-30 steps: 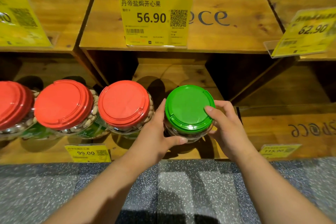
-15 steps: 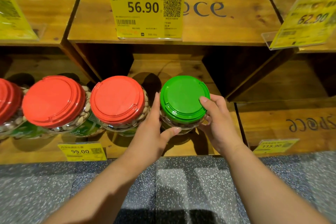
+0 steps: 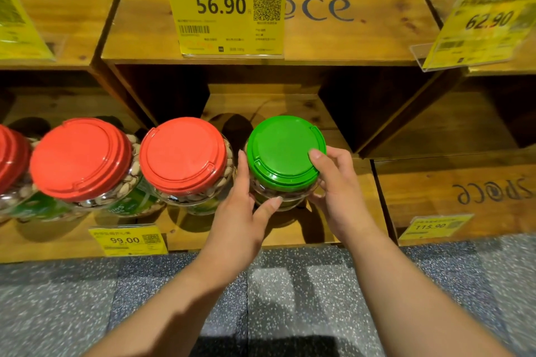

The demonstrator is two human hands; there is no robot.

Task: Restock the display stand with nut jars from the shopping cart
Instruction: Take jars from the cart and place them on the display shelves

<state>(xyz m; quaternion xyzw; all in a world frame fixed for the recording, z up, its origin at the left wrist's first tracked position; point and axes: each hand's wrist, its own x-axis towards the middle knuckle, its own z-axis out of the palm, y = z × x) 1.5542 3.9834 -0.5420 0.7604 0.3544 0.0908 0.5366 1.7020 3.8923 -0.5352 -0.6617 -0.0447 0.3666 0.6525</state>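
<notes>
Both hands seat a green-lid jar on the low shelf.

Nearest, the left hand [image 3: 242,211] cups the jar [image 3: 285,153] from the side while the right hand [image 3: 338,191] clamps its lid edge, probably to square it up. It stands at the right end of a row, just beside a red-lid jar [image 3: 185,159] (pistachios show through the walls). Behind, a 56.90 tag [image 3: 226,7] hangs on the crate [image 3: 348,38] above the shelf [image 3: 356,211].

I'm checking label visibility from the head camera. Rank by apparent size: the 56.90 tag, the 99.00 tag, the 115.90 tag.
1. 56.90 tag, by far the largest.
2. 99.00 tag.
3. 115.90 tag, close to the 99.00 tag; wide-angle distortion makes that pair unsure.
</notes>
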